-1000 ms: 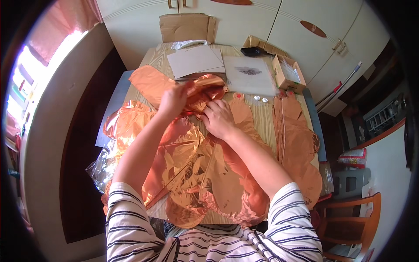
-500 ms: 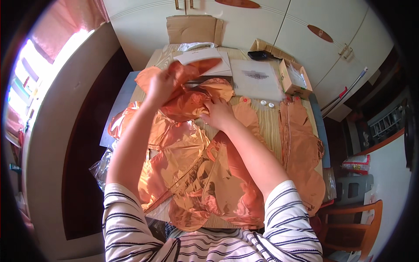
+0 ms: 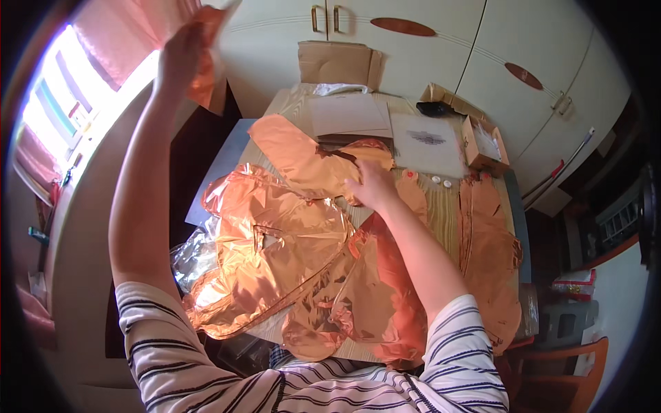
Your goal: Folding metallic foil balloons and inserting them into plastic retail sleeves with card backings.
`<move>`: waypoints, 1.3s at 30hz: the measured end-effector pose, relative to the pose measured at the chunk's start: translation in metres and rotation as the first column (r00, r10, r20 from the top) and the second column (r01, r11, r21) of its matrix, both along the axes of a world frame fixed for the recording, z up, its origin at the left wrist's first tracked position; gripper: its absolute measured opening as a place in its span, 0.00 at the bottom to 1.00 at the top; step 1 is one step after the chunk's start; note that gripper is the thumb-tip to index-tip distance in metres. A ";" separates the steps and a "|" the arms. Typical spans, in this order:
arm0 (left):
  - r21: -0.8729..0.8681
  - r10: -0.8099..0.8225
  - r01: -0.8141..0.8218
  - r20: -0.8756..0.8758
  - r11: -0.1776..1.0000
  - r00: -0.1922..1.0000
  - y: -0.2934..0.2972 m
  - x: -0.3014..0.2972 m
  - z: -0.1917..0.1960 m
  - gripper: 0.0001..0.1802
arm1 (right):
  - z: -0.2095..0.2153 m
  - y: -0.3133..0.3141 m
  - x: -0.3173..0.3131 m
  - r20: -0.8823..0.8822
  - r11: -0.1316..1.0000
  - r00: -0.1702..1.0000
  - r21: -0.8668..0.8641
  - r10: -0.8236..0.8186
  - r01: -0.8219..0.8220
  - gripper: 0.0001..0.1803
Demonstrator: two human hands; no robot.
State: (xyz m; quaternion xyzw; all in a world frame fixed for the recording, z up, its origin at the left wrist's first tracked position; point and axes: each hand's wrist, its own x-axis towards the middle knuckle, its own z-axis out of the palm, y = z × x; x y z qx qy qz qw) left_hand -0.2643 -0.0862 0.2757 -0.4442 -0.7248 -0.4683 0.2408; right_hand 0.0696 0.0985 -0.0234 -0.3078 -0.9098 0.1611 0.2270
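Note:
My left hand [image 3: 184,58] is raised high at the far left, beyond the table edge, with its fingers closed round a crumpled piece of copper-coloured foil [image 3: 205,86]. On the middle of the table, my right hand [image 3: 376,184] rests against a flat, uninflated copper foil balloon [image 3: 296,155], thumb and fingers apart. Nearer me lies a larger, wrinkled foil balloon [image 3: 275,237] with a small slot-like opening. Another foil shape [image 3: 372,296] spreads under my right forearm. A long flat foil balloon [image 3: 489,261] lies along the table's right side.
White boards [image 3: 350,115] and a clear plastic bag [image 3: 430,148] lie at the back. A small open box [image 3: 486,143] stands at the back right, near white round pieces [image 3: 441,181]. Crumpled clear plastic [image 3: 193,251] hangs by the left edge. A wooden chair [image 3: 585,365] stands right.
My left hand has swung up and left with foil, away from the table. My right hand has stayed on the foil at the middle. The view has shifted slightly.

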 end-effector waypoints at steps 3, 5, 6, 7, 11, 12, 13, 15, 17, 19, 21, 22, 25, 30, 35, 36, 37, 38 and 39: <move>-0.158 -0.227 0.190 -0.264 0.969 0.938 -0.009 0.057 -0.016 0.16 | 0.084 -0.023 0.014 -0.538 0.965 0.837 0.257 0.100 0.049 0.36; -0.256 -0.305 0.223 -0.350 0.941 0.886 -0.019 0.119 -0.024 0.11 | 0.156 -0.042 0.034 -0.598 0.827 0.762 0.540 0.248 0.156 0.42; -0.321 -0.360 0.248 -0.358 0.914 0.862 -0.025 0.145 -0.031 0.08 | 0.185 -0.055 0.043 -0.564 0.787 0.768 0.602 0.302 0.133 0.41; -0.337 -0.411 0.284 -0.406 0.898 0.816 -0.026 0.165 -0.039 0.08 | 0.207 -0.066 0.053 -0.522 0.736 0.778 0.666 0.349 0.116 0.41; -0.343 -0.549 0.429 -0.535 0.836 0.642 -0.038 0.229 -0.074 0.09 | 0.227 -0.076 0.077 -0.163 0.689 0.783 0.603 0.600 -0.403 0.18; -0.319 -0.549 0.449 -0.553 0.835 0.627 -0.043 0.243 -0.082 0.09 | 0.222 -0.083 0.091 -0.182 0.796 0.828 0.442 0.530 -0.413 0.16; -0.266 -0.528 0.465 -0.561 0.844 0.637 -0.050 0.256 -0.092 0.11 | 0.218 -0.093 0.107 -0.187 0.877 0.871 0.265 0.455 -0.401 0.13; -0.133 -0.496 0.529 -0.591 0.838 0.637 -0.069 0.279 -0.106 0.16 | 0.213 -0.101 0.142 -0.173 0.962 0.947 0.087 0.271 -0.260 0.11; -0.172 -0.566 0.597 -0.594 0.783 0.572 -0.098 0.295 -0.133 0.21 | 0.210 -0.094 0.186 -0.176 0.989 0.981 0.134 0.080 -0.056 0.12; -0.368 -0.763 0.687 -0.467 0.627 0.446 -0.124 0.299 -0.182 0.26 | 0.216 -0.092 0.223 -0.201 0.982 0.976 0.150 -0.085 0.116 0.15; -0.513 -0.860 0.693 -0.244 0.506 0.447 -0.137 0.305 -0.231 0.28 | 0.237 -0.109 0.251 -0.227 0.954 0.956 0.190 -0.188 0.233 0.18; -0.548 -0.849 0.671 -0.157 0.500 0.504 -0.142 0.309 -0.250 0.29 | 0.250 -0.121 0.259 -0.150 0.924 0.934 0.158 -0.326 0.348 0.17; -0.622 -0.820 0.653 0.029 0.433 0.571 -0.153 0.314 -0.282 0.31 | 0.249 -0.158 0.278 -0.387 0.857 0.915 0.429 -0.112 0.286 0.12; -0.571 -0.798 0.698 0.119 0.432 0.591 -0.166 0.336 -0.283 0.30 | 0.193 -0.230 0.296 -0.057 0.590 0.975 0.803 0.216 -0.084 0.11; -0.201 -0.669 0.974 0.711 0.104 0.218 -0.228 0.319 -0.253 0.13 | 0.086 -0.261 0.298 0.102 0.742 0.945 0.596 0.309 -0.307 0.11; -0.041 -0.555 0.999 0.831 -0.013 0.027 -0.246 0.318 -0.252 0.12 | 0.070 -0.261 0.298 0.079 0.767 0.943 0.562 0.324 -0.311 0.11; -0.111 -0.302 0.989 0.950 -0.094 0.078 -0.264 0.317 -0.258 0.11 | 0.056 -0.261 0.298 0.055 0.791 0.941 0.526 0.334 -0.312 0.10; -0.261 -0.195 0.958 0.952 -0.120 0.235 -0.279 0.322 -0.272 0.10 | 0.046 -0.261 0.295 0.035 0.809 0.937 0.494 0.348 -0.319 0.10; -0.421 -0.284 0.904 0.878 -0.072 0.386 -0.293 0.317 -0.313 0.18 | 0.040 -0.260 0.293 0.011 0.813 0.940 0.498 0.341 -0.301 0.10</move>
